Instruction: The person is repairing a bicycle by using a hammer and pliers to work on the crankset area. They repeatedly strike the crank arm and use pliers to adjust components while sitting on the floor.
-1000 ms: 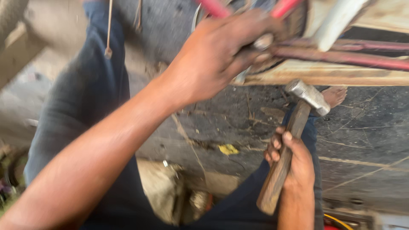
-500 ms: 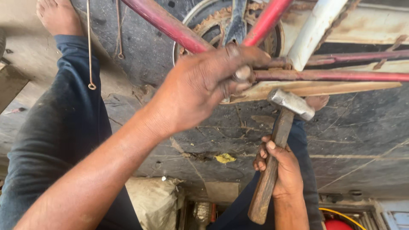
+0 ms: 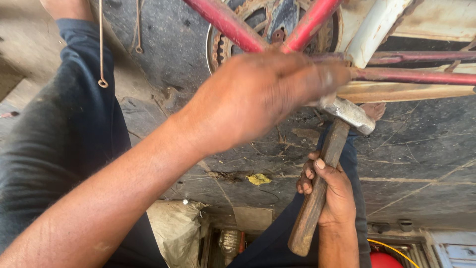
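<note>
The work is on the red bicycle frame [image 3: 411, 75], at the place where several red tubes meet near the rusty chain wheel [image 3: 258, 20]. The left hand [image 3: 258, 97] lies over this joint with its fingers bent down, but they are blurred and cover the spot, so I cannot tell if it grips a tube or holds some small part there. The right hand [image 3: 332, 191] is closed firmly around the wooden handle of a hammer [image 3: 327, 164]. The steel head of the hammer is up beside the left hand's fingertips, just below the joint and a rusty flat bar [image 3: 406, 92]. I judge that the hammering at this joint is in progress and not finished: the hammer is at the working spot and the other hand steadies the place. Whether the part under the hand is already loose or seated cannot be seen. The floor [image 3: 421, 154] below is dark and cracked, with a small yellow scrap [image 3: 259, 179] on it.
</note>
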